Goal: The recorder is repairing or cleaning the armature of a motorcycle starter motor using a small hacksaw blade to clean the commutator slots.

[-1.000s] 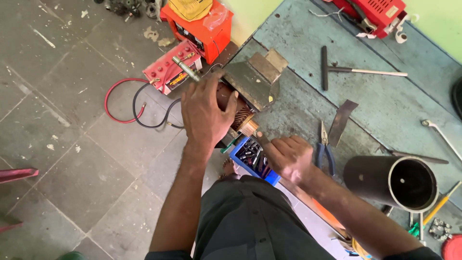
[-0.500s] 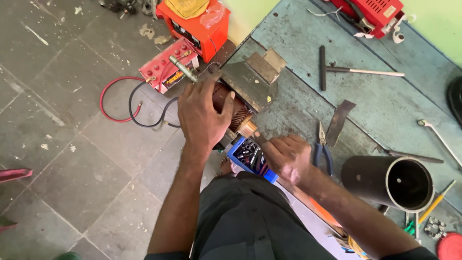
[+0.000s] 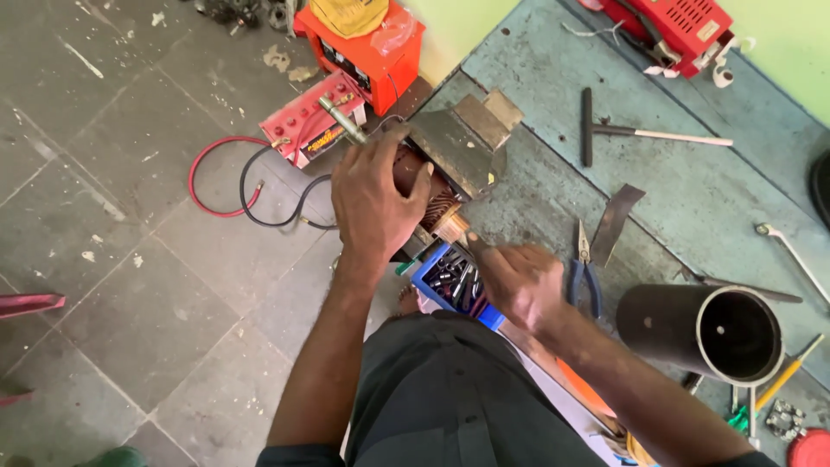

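Over at the far left, bare grey floor tiles [image 3: 104, 173] carry a loop of red and black cables [image 3: 251, 186] running up to a small red battery [image 3: 311, 130], with an orange box [image 3: 372, 47] just behind it against the green wall. Next comes the left hand [image 3: 372, 199], palm down and fingers curled over the top of a motor armature [image 3: 432, 203] with copper windings, which lies at the near edge of the blue workbench [image 3: 692, 182] beside a grey metal block [image 3: 458, 143]. Half a second ago this hand sat the same way, so the grip has held steady (only the camera has nudged a little), and the armature stays pinned in place. Just below it, a blue tray of dark sockets and bits [image 3: 454, 281] juts from the bench edge.

The right hand [image 3: 519, 281] is closed, fingertips pinched at the armature's shaft end; whether it holds a small tool or only the shaft I cannot tell, since the fingers hide it. Compared with a second ago it has crept slightly closer to the commutator end, which I judge to mean fine work there is under way. Right of it lie blue-handled pliers [image 3: 584, 268], a flat metal strip [image 3: 618, 220], a T-handle wrench [image 3: 640, 131], a black steel tube [image 3: 705, 333] and, at the top, a red machine [image 3: 666, 26].
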